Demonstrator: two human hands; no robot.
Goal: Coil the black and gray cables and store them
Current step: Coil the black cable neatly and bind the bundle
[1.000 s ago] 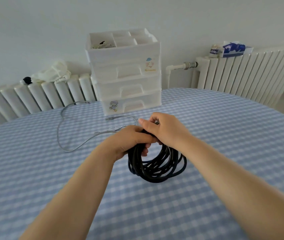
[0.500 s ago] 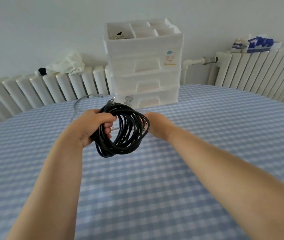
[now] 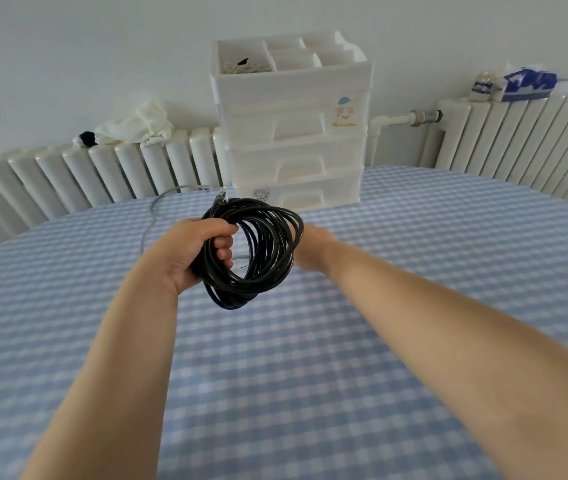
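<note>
Checked tablecloth (image 3: pixel 310 375) is lying bare beneath; left hand (image 3: pixel 189 251) is clenching the black cable (image 3: pixel 262 251) coil intact for storing; right hand (image 3: pixel 313 245), grip hidden, is reaching behind it.

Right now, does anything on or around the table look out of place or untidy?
Yes: the gray cable lies loose and uncoiled on the tablecloth left of the drawer unit, while the black cable sits coiled in the left hand.
</note>
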